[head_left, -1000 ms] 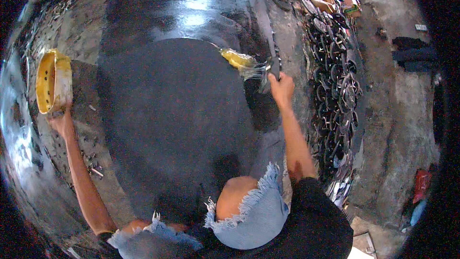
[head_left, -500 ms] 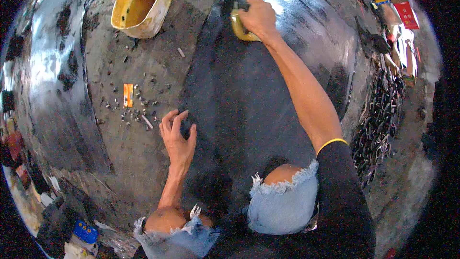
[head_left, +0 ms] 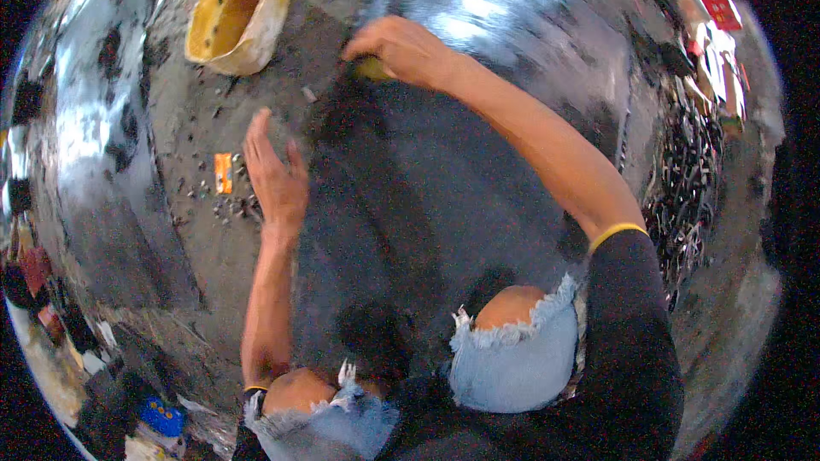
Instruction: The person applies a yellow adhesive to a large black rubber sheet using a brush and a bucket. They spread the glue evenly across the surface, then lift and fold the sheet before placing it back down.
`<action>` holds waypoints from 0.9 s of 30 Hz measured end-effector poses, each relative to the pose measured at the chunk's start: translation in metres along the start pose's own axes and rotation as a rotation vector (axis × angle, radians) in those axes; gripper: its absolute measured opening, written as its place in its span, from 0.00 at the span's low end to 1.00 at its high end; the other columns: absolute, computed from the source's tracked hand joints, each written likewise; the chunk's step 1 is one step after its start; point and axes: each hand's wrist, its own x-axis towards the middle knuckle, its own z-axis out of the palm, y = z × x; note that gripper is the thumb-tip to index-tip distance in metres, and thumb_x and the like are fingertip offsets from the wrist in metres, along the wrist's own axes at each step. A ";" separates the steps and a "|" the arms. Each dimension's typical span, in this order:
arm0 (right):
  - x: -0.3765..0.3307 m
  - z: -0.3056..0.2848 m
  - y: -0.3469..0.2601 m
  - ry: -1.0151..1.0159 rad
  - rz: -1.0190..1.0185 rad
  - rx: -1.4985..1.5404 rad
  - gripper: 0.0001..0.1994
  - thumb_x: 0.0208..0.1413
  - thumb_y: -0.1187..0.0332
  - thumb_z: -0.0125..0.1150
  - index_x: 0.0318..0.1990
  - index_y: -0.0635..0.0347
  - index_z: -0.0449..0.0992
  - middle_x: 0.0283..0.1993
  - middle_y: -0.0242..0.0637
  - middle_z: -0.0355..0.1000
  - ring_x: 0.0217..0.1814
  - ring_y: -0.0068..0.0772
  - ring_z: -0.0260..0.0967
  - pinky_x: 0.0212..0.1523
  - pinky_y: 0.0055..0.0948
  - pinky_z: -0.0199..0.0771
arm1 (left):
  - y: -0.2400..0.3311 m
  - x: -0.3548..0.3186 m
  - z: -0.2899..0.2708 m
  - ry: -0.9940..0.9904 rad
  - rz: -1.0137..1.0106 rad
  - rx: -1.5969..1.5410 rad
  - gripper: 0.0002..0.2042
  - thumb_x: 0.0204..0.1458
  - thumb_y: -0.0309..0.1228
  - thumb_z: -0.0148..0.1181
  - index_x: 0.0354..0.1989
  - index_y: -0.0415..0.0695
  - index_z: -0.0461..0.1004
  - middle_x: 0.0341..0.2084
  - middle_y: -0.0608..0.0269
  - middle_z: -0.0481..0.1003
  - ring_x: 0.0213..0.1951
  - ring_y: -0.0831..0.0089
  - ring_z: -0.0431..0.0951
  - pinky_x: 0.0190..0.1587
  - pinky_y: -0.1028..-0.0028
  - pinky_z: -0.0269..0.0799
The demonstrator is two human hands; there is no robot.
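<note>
The left hand (head_left: 278,177) splays beside black sheeting (head_left: 465,205); right hand's (head_left: 401,49) grip, I cannot tell.

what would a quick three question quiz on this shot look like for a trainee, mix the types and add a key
1. Multiple choice: what is the main colour of the small flat piece on the floor beside the left hand?
a) blue
b) orange
c) green

2. Fill in the blank: in the picture, the yellow bucket is to the ____ of the right hand.

3. True or false: the left hand is gripping the bucket.

Key:
1. b
2. left
3. False; the left hand is open and apart from the bucket.
</note>
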 end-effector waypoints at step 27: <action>-0.440 -0.107 -0.216 0.551 1.725 -0.035 0.14 0.53 0.66 0.65 0.46 0.60 0.82 0.39 0.49 0.82 0.43 0.53 0.80 0.47 0.46 0.75 | -0.075 -0.115 -0.074 0.073 -0.174 0.148 0.17 0.70 0.40 0.47 0.41 0.38 0.75 0.28 0.59 0.75 0.30 0.69 0.74 0.34 0.69 0.70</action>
